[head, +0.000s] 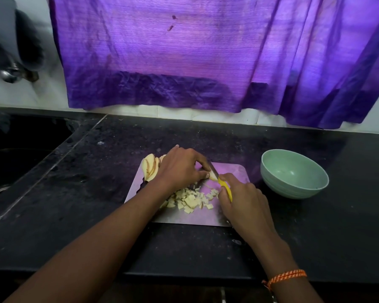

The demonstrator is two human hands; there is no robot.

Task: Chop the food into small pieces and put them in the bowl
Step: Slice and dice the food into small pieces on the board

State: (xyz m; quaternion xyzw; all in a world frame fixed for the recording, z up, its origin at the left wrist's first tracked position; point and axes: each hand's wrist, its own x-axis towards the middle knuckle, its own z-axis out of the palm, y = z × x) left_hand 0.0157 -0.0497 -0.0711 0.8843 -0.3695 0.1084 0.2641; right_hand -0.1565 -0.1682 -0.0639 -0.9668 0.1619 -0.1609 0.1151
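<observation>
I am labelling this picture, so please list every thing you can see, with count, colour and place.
cutting board: one, pale, on counter centre
chopped pieces: many, pale yellow, on board
slices: a stack, pale yellow, board's far left
knife: one, yellow handle, over the board
bowl: one, light green, right of board, looks empty
counter: one, black
curtain: one, purple, behind counter
sink: one, dark, far left
left hand: holds a slice
right hand: grips knife, orange wristband

Counter (pixel 315 226) looks like dark polished stone w/ pale speckles, slightly glossy. Cutting board (pixel 234 171) smooth, matt, prob. plastic or metal; bowl (pixel 293 189) pale green, smooth w/ soft sheen, ribbed outside. Curtain (pixel 184 62) purple woven cloth, creased; knife handle (pixel 227 190) yellow plastic-looking, glossy.
</observation>
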